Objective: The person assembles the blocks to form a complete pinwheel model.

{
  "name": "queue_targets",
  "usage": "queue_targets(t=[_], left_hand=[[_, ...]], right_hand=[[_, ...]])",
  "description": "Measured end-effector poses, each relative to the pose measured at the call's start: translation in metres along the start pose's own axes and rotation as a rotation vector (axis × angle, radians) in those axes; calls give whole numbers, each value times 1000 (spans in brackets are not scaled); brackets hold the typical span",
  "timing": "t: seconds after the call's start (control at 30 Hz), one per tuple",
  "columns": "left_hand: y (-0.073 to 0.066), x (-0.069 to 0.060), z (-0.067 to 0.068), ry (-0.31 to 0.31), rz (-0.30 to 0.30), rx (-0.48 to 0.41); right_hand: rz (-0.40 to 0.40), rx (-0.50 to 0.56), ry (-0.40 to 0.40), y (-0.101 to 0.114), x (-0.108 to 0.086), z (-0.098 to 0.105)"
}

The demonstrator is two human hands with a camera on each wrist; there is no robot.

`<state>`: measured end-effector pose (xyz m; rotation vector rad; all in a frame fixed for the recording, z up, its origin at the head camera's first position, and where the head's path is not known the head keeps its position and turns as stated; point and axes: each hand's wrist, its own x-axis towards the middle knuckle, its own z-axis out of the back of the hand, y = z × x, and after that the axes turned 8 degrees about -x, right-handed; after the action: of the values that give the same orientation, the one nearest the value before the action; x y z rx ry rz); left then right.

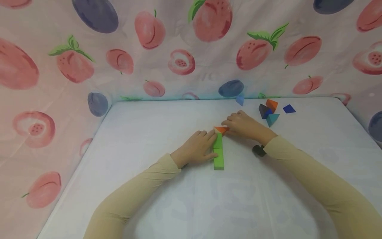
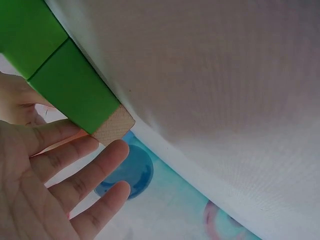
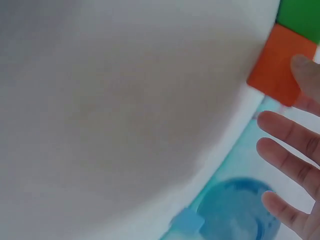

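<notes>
Two green blocks (image 1: 218, 141) lie end to end in a row on the white table. My left hand (image 1: 195, 147) rests along their left side, fingers straight and thumb touching the nearer block. At the row's far end sits an orange triangular block (image 1: 222, 129), which my right hand (image 1: 246, 125) pinches. In the right wrist view the thumb (image 3: 307, 75) lies on its orange face, while the other fingers stretch out beyond it. A bare-wood face (image 2: 116, 125) shows past the green blocks in the left wrist view; whether it is a separate piece I cannot tell.
Toward the back right lie an orange block (image 1: 272, 105), a dark block (image 1: 264, 111), a teal triangular block (image 1: 272, 119) and a blue piece (image 1: 289, 109). A light-blue piece (image 1: 240, 100) sits by the back edge. A fruit-print cloth (image 1: 179, 39) hangs behind the table.
</notes>
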<state>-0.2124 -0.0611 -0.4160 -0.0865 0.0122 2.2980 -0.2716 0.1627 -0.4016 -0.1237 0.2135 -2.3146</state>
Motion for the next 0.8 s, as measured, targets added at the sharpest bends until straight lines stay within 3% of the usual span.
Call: queue_targets(t=[0.13,0.43,0.6,0.8], left_hand=[[0,0,-2,-7,0,5],[0,-1,0,-12,1,11],[0,-1,1,-10,4,13],[0,-1,0,-15,-4,9]], right_hand=[[-73,11,-1,-15,-17,8],[-225,16,-145,-84,-80,17],[-355,51,-67,-117,-107,10],[-470,91,94,-140,-120,-1]])
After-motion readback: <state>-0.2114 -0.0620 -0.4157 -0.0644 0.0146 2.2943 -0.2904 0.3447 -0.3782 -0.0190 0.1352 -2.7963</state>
